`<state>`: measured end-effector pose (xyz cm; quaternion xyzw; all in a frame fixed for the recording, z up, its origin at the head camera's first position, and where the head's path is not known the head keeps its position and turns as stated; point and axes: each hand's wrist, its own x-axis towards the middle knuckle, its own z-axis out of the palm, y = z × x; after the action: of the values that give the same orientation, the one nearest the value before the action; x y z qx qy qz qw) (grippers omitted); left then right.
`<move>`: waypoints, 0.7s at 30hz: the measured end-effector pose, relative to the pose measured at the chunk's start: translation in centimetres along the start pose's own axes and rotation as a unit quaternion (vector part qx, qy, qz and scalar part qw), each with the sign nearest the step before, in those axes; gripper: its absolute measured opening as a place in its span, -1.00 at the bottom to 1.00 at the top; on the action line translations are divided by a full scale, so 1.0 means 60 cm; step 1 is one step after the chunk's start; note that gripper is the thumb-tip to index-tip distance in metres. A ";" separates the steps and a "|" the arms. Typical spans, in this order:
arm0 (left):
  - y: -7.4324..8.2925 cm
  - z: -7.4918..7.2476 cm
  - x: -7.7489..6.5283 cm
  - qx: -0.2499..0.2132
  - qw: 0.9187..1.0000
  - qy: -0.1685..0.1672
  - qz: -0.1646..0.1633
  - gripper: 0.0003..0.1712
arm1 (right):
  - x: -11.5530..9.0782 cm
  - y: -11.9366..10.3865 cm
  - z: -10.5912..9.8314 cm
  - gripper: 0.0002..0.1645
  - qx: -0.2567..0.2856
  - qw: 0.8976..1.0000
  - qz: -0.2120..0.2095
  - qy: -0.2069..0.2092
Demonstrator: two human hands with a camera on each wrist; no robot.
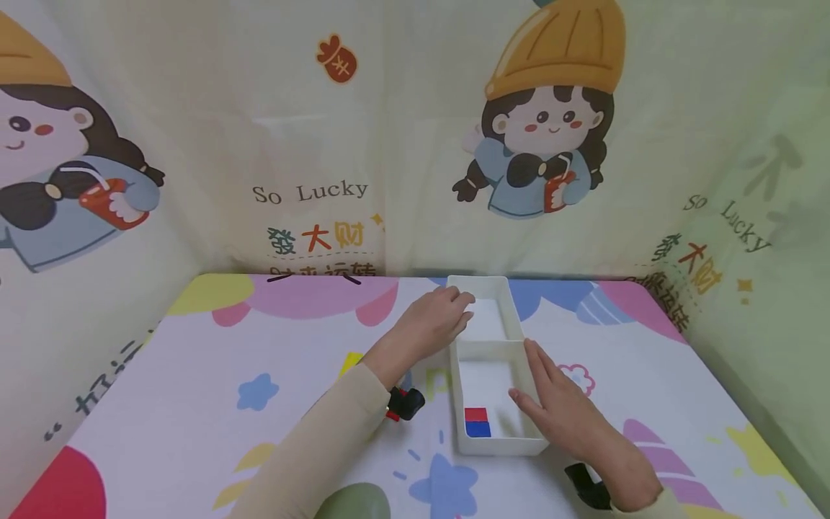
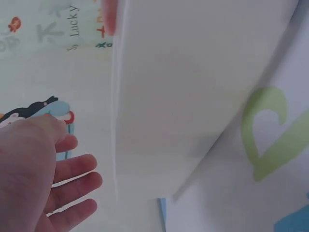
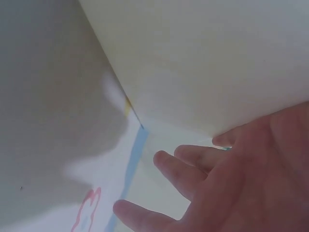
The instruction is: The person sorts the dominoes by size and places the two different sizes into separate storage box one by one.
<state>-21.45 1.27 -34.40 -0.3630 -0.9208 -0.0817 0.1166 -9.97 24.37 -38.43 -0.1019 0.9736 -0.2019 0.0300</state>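
Observation:
A white box [image 1: 502, 447] with a near and a far section stands on the table. A red block [image 1: 476, 414] and a blue block [image 1: 478, 429] lie side by side in the near section's front left corner. My left hand [image 1: 436, 317] is over the far section's left wall, its fingers loosely bent; in the left wrist view three fingers spread apart with nothing visible between them, and the index is mostly hidden behind the thumb. My right hand [image 1: 564, 404] lies along the near section's right wall, fingers straight outside it and thumb over the inside.
A yellow piece [image 1: 351, 362] shows partly behind my left forearm. Beside that wrist, red shows under a black wrist device [image 1: 407, 404]. Another black device [image 1: 586, 486] sits at my right wrist. Printed cloth walls [image 1: 415, 144] enclose the patterned table [image 1: 311, 447] at back and sides.

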 end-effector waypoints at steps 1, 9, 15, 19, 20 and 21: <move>-0.001 -0.001 -0.006 -0.007 1.000 0.008 -0.006 -0.63 | 0.000 0.001 0.000 0.06 -0.003 1.000 -0.001 0.006; -0.008 0.004 -0.078 -0.072 0.994 0.016 -0.076 -0.57 | -0.005 0.005 0.005 0.05 -0.007 1.000 -0.008 0.017; -0.023 0.012 -0.137 -0.111 0.983 0.015 -0.148 -0.57 | -0.003 0.004 0.003 0.02 -0.022 0.999 -0.017 0.040; -0.034 0.011 -0.166 -0.120 0.973 -0.002 -0.198 -0.59 | -0.001 0.002 0.003 0.02 -0.026 0.999 -0.020 0.039; -0.035 0.009 -0.171 -0.121 0.971 -0.008 -0.206 -0.59 | -0.001 0.002 0.002 0.02 -0.028 0.999 -0.021 0.040; -0.037 0.007 -0.174 -0.120 0.969 -0.015 -0.214 -0.58 | -0.001 0.002 0.001 0.02 -0.030 0.998 -0.022 0.042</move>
<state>-15.65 -7.00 -37.80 -0.1702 -0.9623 -0.2089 0.0381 -9.91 24.49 -38.53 -0.1158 0.9772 -0.1770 -0.0184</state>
